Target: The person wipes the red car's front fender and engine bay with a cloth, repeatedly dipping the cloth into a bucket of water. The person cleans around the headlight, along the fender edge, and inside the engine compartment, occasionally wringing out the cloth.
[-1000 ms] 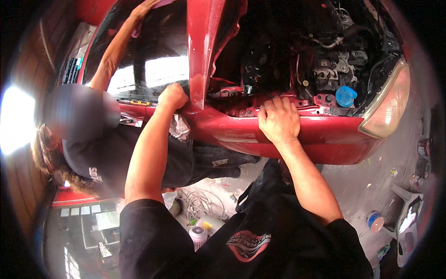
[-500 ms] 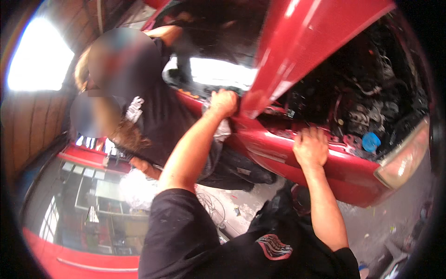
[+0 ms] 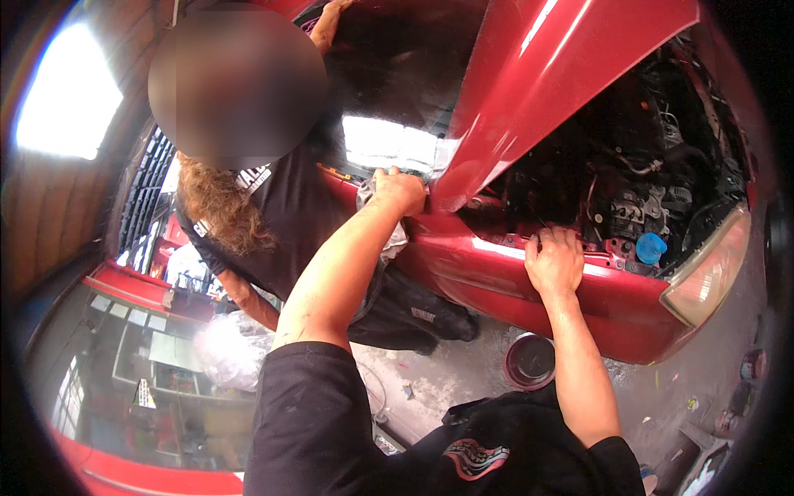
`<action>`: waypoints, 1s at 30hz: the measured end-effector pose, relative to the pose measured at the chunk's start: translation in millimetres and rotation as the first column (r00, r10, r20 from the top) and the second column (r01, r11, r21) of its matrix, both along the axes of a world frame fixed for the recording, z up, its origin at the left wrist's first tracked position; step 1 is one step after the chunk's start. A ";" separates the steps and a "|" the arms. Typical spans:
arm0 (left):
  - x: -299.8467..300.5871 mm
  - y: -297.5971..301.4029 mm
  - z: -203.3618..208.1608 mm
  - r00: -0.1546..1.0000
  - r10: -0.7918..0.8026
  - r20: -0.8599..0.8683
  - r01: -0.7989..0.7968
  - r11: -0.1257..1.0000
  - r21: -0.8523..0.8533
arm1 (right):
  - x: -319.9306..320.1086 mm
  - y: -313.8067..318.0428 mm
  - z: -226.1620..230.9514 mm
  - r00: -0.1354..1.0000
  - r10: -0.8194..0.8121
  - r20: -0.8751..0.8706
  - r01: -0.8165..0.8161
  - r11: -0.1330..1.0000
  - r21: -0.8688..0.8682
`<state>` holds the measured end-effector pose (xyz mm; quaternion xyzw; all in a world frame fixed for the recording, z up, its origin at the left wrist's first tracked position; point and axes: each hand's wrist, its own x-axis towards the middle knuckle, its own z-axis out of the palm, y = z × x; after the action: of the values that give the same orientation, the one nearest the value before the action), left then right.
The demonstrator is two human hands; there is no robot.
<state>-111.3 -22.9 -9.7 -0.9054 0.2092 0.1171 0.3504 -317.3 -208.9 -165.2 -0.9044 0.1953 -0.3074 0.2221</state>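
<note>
My left hand is closed at the rear corner of the raised red hood, beside the windshield. A crumpled grey cloth shows on both sides of this hand; the fingertips are hidden. Further forward, my right hand rests on the upper edge of the red fender. Its fingers are slightly apart and bend over the edge toward the engine bay. Near it, inside the bay, sits a blue cap.
Close on my left stands a person in a black shirt, one arm up at the windshield. Behind is another red vehicle's glass, with clear plastic by it. A dark red bucket stands on the floor below the fender. The headlight is far right.
The other person has leaned nearer the windshield. My right hand's fingers, flatter before, now curl more over the fender edge. My left hand stays at the hood corner. The bucket has come into fuller view.
</note>
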 end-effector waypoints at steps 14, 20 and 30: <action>-66.6 94.9 44.8 0.718 -0.096 0.689 0.620 0.537 -0.571 | 3.6 6.3 -5.1 0.999 -0.047 -0.006 0.046 0.997 -0.056; -202.3 135.3 8.1 0.751 0.256 0.608 0.561 0.237 -0.793 | 6.4 10.2 -1.2 0.996 -0.086 0.010 0.087 0.994 -0.072; -313.9 109.6 -46.7 0.915 0.354 0.195 0.220 -0.032 -0.975 | 4.1 2.5 -11.6 0.987 0.068 0.145 -0.061 0.997 -0.053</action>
<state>-425.1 86.7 -56.4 -0.8882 0.1074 -0.2357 -0.3795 -313.2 -206.4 -176.8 -0.8904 0.1416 -0.3704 0.2237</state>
